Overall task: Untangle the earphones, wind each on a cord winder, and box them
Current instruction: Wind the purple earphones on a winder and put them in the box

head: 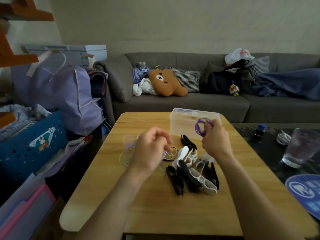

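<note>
- Counter [155, 205]: wooden, near edge bare, work pile sits mid-surface.
- Cord winders [191, 177]: loose heap of black and white ones just right of centre, between the two forearms. All look unused, no cord wound on any as far as I can see.
- Left hand [150, 149]: fingers curled, pinching thin strands from the tangle. Holds cord, not a winder.
- Tangled earphones [129, 149]: pastel cords (pink, green, purple, white) knotted under and left of the left hand, lying on the counter. Several sets still mixed, count unclear.
- Right hand [213, 137]: raised above the counter, fingers closed round a purple earphone [201, 127] bunched in loose loops. Looks free of the main tangle; can't tell whether a winder is inside the grip.
- Clear box [187, 122]: far side of the counter, just behind the purple coil. Open top; contents hard to read through the plastic, nothing obviously in it.
- Progress estimate: early. One set separated and coiled by hand; remaining sets need untangling, all winding and boxing left.
</note>
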